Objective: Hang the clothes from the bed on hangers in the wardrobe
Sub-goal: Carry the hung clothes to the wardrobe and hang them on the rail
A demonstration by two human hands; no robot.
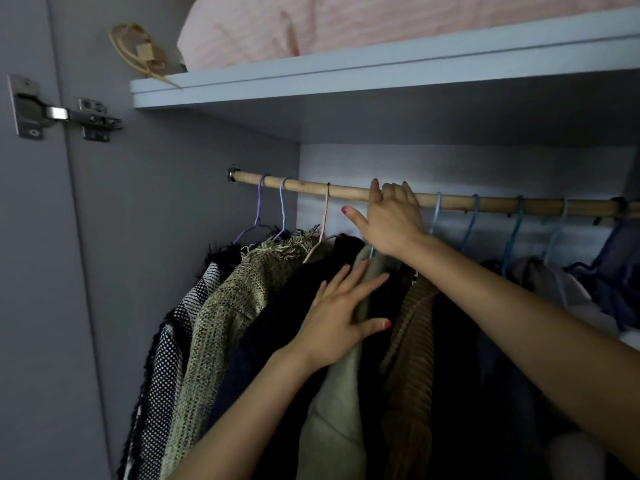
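Item: wardrobe interior, head view.

Rail (pixel 485 203): wooden, fixed below the shelf (pixel 346 77); several coloured hangers are hooked along it.

Right hand (pixel 391 220): raised to the rail, fingers curled over the wood, thumb spread to the left. Whether a hanger hook is pinched beneath the fingers cannot be told; a pale blue hanger wire is glimpsed just below the palm.

Left hand (pixel 341 317): fingers straight and spread, pressed flat against the beige garment (pixel 341 403), nothing gripped.

Garments: the beige garment is hung between a dark navy garment (pixel 273 327) and a brown ribbed cardigan (pixel 412 341); a dotted black-and-white jacket (pixel 166 341) and an olive tweed jacket (pixel 221 306) are crowded to the left.

Step judged in hand: seating the beige garment's hanger on the rail. The hook should be checked as fully over the wood, neighbouring garments eased aside so that shoulders lie flat, and the cloth smoothed downward before release.

Bed: not in view.
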